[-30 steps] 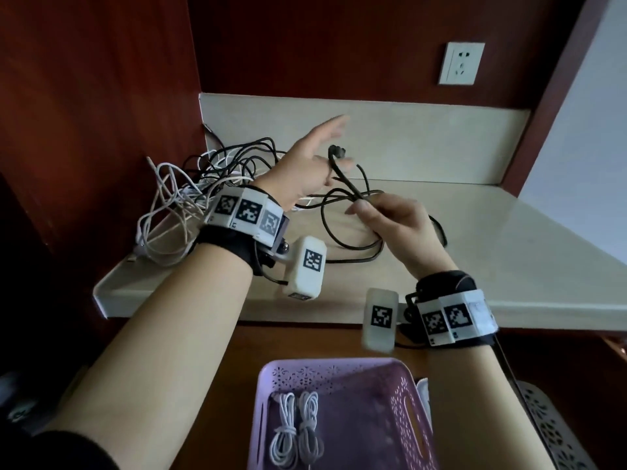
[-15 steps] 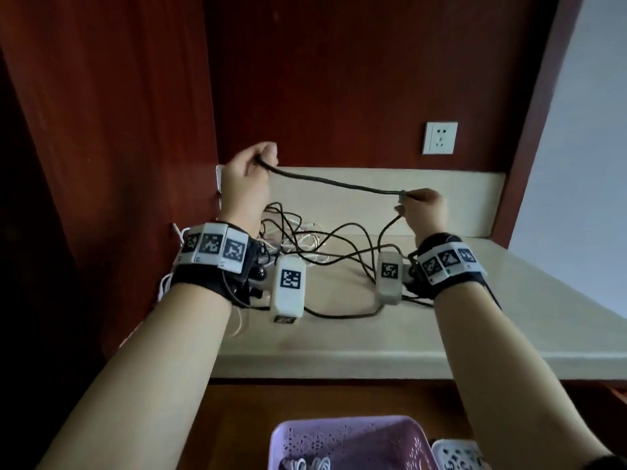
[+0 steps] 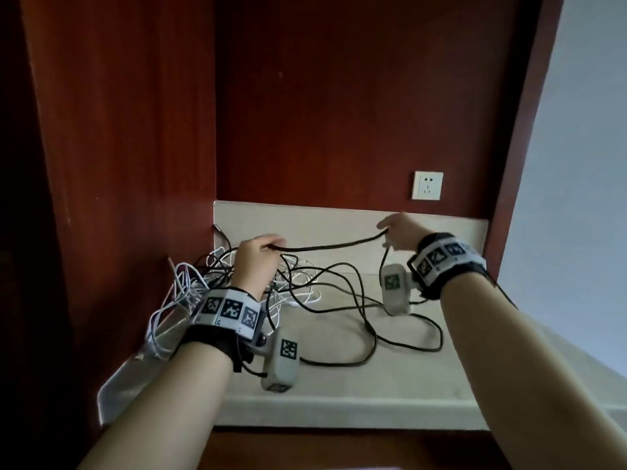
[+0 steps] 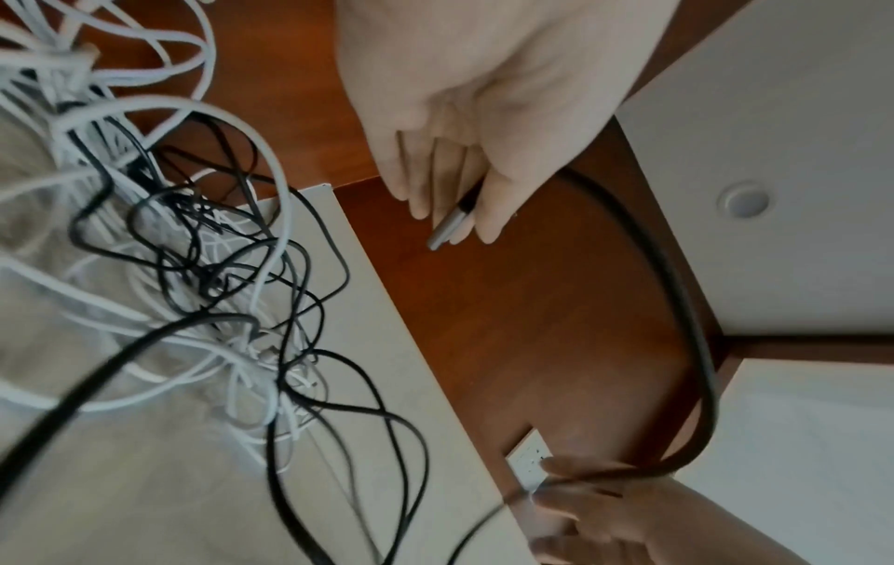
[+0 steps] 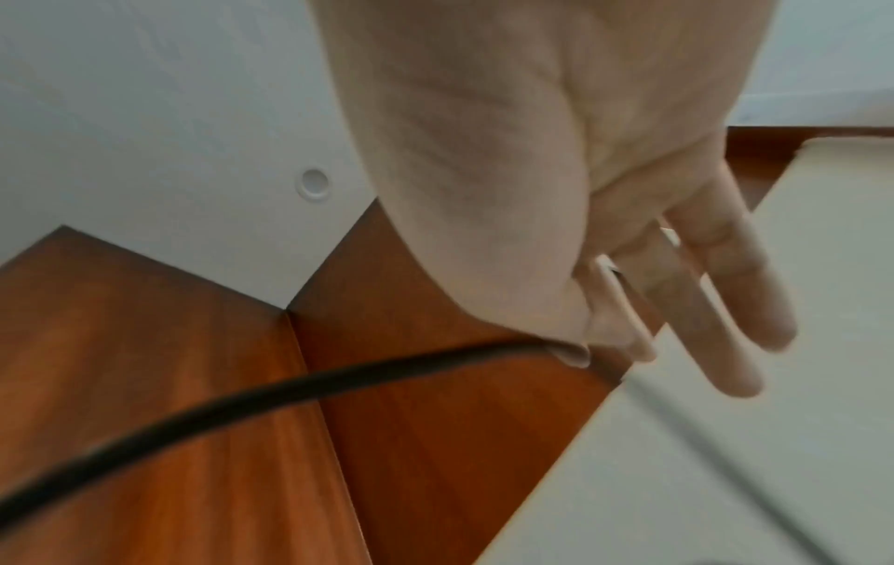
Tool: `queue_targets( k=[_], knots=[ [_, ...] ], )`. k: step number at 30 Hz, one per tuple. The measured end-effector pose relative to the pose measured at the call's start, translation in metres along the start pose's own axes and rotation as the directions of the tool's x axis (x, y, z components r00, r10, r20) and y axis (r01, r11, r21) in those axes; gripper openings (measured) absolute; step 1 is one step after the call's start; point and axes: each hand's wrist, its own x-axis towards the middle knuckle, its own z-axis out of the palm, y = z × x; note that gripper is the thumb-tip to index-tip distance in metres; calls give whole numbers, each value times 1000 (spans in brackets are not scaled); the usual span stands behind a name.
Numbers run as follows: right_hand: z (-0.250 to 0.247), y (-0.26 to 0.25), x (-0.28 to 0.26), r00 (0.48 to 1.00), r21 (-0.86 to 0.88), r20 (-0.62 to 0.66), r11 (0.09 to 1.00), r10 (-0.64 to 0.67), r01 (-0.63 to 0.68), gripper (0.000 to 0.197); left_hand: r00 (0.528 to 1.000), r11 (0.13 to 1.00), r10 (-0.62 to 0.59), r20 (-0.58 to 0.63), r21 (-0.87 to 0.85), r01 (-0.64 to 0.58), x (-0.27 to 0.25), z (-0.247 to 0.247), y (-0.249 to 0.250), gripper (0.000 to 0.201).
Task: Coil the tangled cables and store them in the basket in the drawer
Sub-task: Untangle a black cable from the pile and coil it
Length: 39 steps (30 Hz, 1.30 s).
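Note:
A black cable (image 3: 332, 245) sags in a short span between my two hands above the beige counter (image 3: 339, 385). My left hand (image 3: 268, 247) grips its end, and the metal plug tip (image 4: 447, 229) pokes out past the curled fingers. My right hand (image 3: 386, 228) pinches the same cable (image 5: 290, 386) between thumb and forefinger, the other fingers (image 5: 745, 306) straight. The rest of this cable drops from the right hand and loops over the counter (image 3: 369, 337). A tangle of white and black cables (image 3: 203, 283) lies in the back left corner (image 4: 217, 286). The basket is out of view.
Red-brown wood panels (image 3: 118, 164) close in the left side and the back of the nook. A white wall socket (image 3: 427, 184) sits on the back panel above the counter's upstand. A pale wall (image 3: 583, 164) stands to the right. The counter's front edge (image 3: 339, 415) runs below my wrists.
One second ago both hands were close together over the counter; they then rose and spread the cable. Since then my left hand has dropped towards the tangle, and the basket has left view.

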Motion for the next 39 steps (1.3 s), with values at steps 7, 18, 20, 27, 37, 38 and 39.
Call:
queue_targets(
  k=[7,18,20,27,37,38,39],
  knots=[
    [71,27,-50,993,86,-13,989,-118,119,53,997,981,-71,42,184,62,-7,11,-23,23],
    [130,33,-106,843,37,-286,874,-455,484,56,569,989,-5,822,87,-116,-66,5,-16,29],
    [130,38,-104,803,8,-366,861,-471,509,36,622,999,9,783,-28,21,-72,2,-16,29],
    [115,32,-114,809,288,-505,825,-301,487,9,499,866,67,864,-299,401,-87,-11,-12,31],
    [141,-14,-140,882,-55,26,880,-471,471,18,814,607,207,543,-724,328,-84,-17,11,36],
    [146,-16,-142,867,-43,72,867,-493,497,22,879,552,144,455,-774,310,-79,-21,9,35],
    [147,-17,-144,865,-18,122,870,-487,492,28,930,523,86,358,-811,263,-74,-28,7,33]
  ],
)
